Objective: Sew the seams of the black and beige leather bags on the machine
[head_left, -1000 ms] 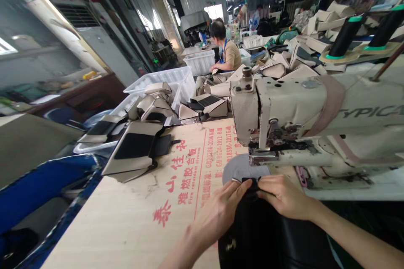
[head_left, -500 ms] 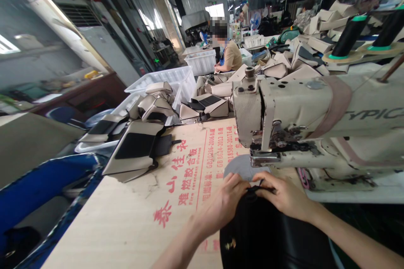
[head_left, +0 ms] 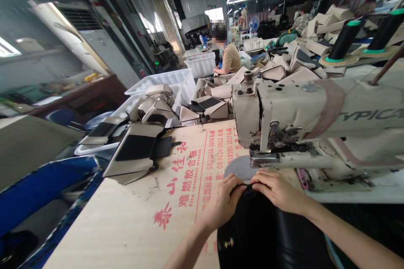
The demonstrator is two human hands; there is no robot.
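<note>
A black bag piece (head_left: 261,227), leather-like and with a small gold-coloured metal fitting on its left side, hangs in front of me at the table edge. My left hand (head_left: 225,197) pinches its top edge between thumb and fingers. Close beside it, my right hand (head_left: 280,191) grips the same edge, the fingertips of both hands nearly meeting. Just beyond my fingers lies a grey rounded piece (head_left: 240,167), below the arm of the sewing machine (head_left: 284,109). The lower part of the black piece runs out of view.
Beige-and-black bags (head_left: 135,147) lie on the plywood tabletop (head_left: 126,222) and fill white plastic crates (head_left: 160,77) behind it. A blue-edged bin (head_left: 53,180) stands at left. Black thread spools (head_left: 344,42) top the machine. Farther back a person (head_left: 232,56) sits.
Both hands have closed more evenly on the black piece's top edge, my right fingers flattening over it. The piece has shifted slightly left.
</note>
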